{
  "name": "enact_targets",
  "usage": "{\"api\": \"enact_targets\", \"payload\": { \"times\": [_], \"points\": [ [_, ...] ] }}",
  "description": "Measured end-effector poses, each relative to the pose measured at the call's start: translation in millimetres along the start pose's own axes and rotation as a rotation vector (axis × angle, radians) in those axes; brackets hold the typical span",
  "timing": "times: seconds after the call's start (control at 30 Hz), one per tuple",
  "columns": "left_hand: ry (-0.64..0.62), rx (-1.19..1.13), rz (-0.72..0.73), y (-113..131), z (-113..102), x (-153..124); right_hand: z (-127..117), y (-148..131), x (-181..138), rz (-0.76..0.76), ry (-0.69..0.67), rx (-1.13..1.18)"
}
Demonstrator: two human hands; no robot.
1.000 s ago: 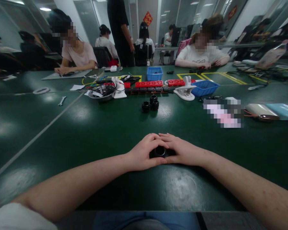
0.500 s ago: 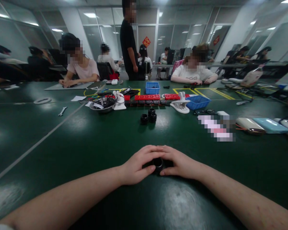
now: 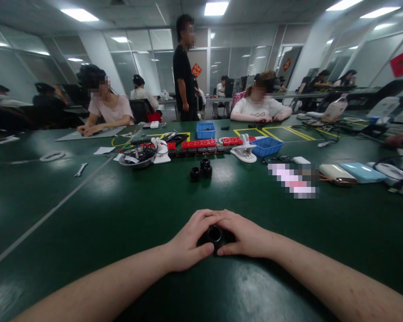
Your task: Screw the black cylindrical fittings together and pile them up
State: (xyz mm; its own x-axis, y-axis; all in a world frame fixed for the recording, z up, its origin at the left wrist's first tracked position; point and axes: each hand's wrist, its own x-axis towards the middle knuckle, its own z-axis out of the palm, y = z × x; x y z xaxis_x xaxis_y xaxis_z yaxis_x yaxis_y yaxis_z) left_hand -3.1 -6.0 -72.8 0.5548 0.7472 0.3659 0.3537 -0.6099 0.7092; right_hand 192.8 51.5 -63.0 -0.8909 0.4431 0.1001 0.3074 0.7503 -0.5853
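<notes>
Both my hands curve round a black hollow cylindrical part (image 3: 215, 234) on the green table, its round opening facing up. My left hand (image 3: 195, 239) encloses it from the left, thumb at its near side. From the right, my right hand (image 3: 244, 235) closes round, its thumb tip close to the left one. The fingertips meet and overlap on the far side. Dark shapes beside the opening are partly covered by my fingers, so I cannot tell whether more parts lie there. Farther ahead, three similar black hollow parts (image 3: 201, 170) stand in a tight cluster.
Across the table (image 3: 147, 192) lie a red power strip (image 3: 199, 143), blue bins (image 3: 206, 130), white clamp stands (image 3: 244, 151) and a metal bowl (image 3: 136, 161) of cables. A wrench (image 3: 81, 170) is at left, power banks (image 3: 362, 172) at right. Several people sit beyond; one stands.
The camera view has tilted up and turned slightly right, shifting the scene down and left. My hands stay round the black part, their pose almost the same.
</notes>
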Motion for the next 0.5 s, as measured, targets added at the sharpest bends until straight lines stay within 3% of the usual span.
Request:
{"api": "enact_targets", "payload": {
  "times": [0.13, 0.3, 0.5],
  "points": [
    [0.121, 0.009, 0.025, -3, -3, -3, -2, -2, 0, 0.005, -0.012, -0.001],
    [0.001, -0.037, 0.076, -1, -6, 1, -1, -3, 1, 0.009, -0.013, -0.017],
    [-0.077, -0.004, 0.002, 7, -9, 3, -1, -2, 0, 0.022, -0.038, -0.013]
  ]
}}
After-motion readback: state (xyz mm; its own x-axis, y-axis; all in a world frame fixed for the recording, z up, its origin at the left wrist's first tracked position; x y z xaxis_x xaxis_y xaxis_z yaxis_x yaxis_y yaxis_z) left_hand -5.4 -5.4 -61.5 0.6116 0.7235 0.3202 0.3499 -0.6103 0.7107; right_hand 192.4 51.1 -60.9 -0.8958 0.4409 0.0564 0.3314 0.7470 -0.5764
